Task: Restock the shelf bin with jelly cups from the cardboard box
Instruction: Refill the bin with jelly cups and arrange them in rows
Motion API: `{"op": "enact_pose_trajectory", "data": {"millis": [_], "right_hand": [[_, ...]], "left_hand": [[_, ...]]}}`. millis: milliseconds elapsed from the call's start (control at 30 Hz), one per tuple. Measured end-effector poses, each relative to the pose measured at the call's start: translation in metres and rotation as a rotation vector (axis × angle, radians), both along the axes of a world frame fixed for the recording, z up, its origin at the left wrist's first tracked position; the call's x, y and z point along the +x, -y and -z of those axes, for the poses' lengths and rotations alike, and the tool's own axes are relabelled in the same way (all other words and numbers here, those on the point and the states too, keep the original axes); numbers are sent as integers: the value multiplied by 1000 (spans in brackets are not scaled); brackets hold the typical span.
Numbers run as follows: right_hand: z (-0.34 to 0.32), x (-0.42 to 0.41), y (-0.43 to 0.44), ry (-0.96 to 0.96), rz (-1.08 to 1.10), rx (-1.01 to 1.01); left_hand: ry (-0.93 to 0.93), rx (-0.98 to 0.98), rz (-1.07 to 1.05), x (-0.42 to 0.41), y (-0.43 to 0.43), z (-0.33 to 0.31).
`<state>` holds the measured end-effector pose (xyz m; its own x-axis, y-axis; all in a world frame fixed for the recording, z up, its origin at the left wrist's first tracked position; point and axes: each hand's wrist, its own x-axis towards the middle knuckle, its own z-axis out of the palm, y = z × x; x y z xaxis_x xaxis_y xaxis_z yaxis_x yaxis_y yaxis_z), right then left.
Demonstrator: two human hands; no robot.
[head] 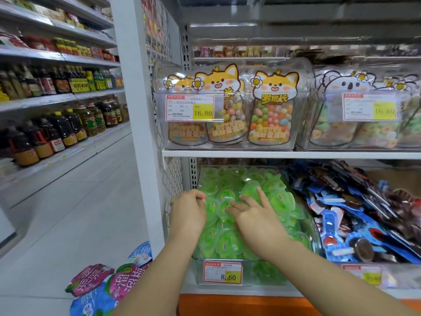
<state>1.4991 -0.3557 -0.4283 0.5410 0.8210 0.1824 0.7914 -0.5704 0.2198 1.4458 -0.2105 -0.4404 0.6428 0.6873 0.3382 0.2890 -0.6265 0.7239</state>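
**Bin heaped to the rim; box out of sight**

Nearest me, at 7 o'clock, a few pink and blue snack packets [107, 286] show at the bottom edge of my view. They are no part of this job. The cardboard box is nowhere in view, so I cannot say what is left in it.

At 6 o'clock both hands are over the bin [262, 276], a clear tub on the lower level of the shelf [273, 153] with a price tag [222, 272] reading 8.60 on its front. My right hand [252, 215] lies on the heap with fingers spread and straight, touching the top jelly cups [227, 242] and gripping none. My left hand [188, 213] sits at the bin's 9 o'clock edge with fingers curled down. I cannot tell whether it pinches a cup, because the fingertips blur into the green.

The green cups fill the bin and mound above its front wall, most with their sealed tops up. I judge the filling largely done. What remains looks like levelling the heap so nothing slides over the front, plus any last cups from the box.

Just beside the bin, at its 3 o'clock, a neighbour tub [398, 278] holds a jumble of blue packets [341, 213]. One level up, from 12 to 2 o'clock, clear tubs [227, 145] hold cartoon-fronted candy pouches [271, 110]. Far off at 9 o'clock, bottles [57, 133] line the aisle racks.
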Motion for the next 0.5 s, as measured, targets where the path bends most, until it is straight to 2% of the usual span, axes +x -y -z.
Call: {"op": "enact_pose_trajectory", "data": {"millis": [267, 400, 500], "right_hand": [[0, 1, 0, -15, -9, 26], [0, 2, 1, -23, -10, 29], [1, 3, 1, -20, -11, 38]], "left_hand": [[-98, 118, -1, -1, -5, 7], [-108, 274, 135, -10, -7, 13], [-207, 312, 224, -19, -12, 16]]}}
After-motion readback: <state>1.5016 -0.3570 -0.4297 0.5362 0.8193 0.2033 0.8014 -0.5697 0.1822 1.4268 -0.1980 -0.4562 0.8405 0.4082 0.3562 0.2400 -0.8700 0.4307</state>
